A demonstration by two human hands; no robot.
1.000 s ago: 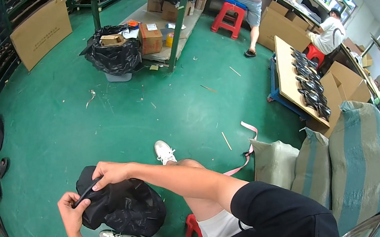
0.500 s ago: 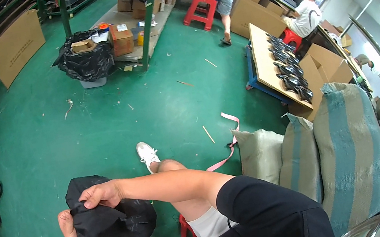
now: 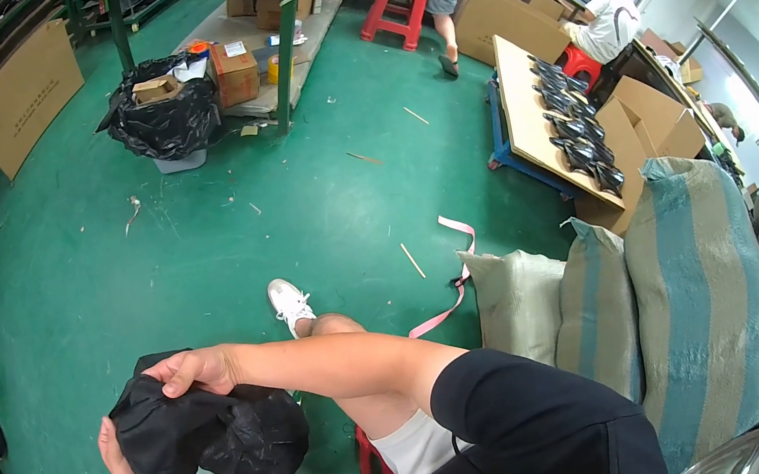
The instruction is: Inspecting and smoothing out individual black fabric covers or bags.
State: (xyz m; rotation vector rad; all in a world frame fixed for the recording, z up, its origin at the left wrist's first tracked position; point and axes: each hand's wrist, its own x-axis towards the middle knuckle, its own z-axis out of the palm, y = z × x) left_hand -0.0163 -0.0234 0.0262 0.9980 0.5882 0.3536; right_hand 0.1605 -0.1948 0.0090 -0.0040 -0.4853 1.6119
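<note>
Between my two hands hangs a soft black cloth, bunched and folded, above the floor by my legs. My right hand pinches its upper edge between thumb and fingers. At its left side my left hand grips the border, the fingertips partly hidden behind the fabric. More black material, wrinkled and slightly shiny, bulges below and to the right; I cannot tell whether it is one piece with the cloth.
Striped woven sacks stand close on my right. Beyond them is a cart bearing shiny black items. A pink strap lies on the green floor. Ahead are a black-lined bin and a workbench; other people sit or stand around.
Both hands have shifted slightly left with the cloth, whose left part now spreads wider. My lower shoe shows more, and another person's sandalled foot has appeared at the lower left.
</note>
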